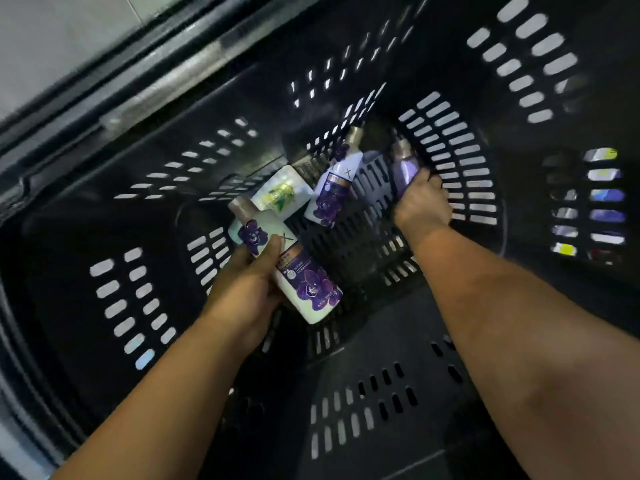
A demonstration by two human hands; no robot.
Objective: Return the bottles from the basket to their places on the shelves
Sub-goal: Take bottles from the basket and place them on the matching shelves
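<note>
Black slotted plastic forms the deep basket (52,254) that fills the frame. Both arms reach down into it, probably to lift two bottles at once. Four bottles are inside. Left of centre, the left hand (249,282) grasps a white bottle (301,275) with purple flowers round its middle. At centre a matching bottle (332,188) and a pale green-flowered bottle (282,194) lie loose on the bottom. Right of centre, the right hand (420,199) wraps round the base of a purple bottle (405,168).
</note>
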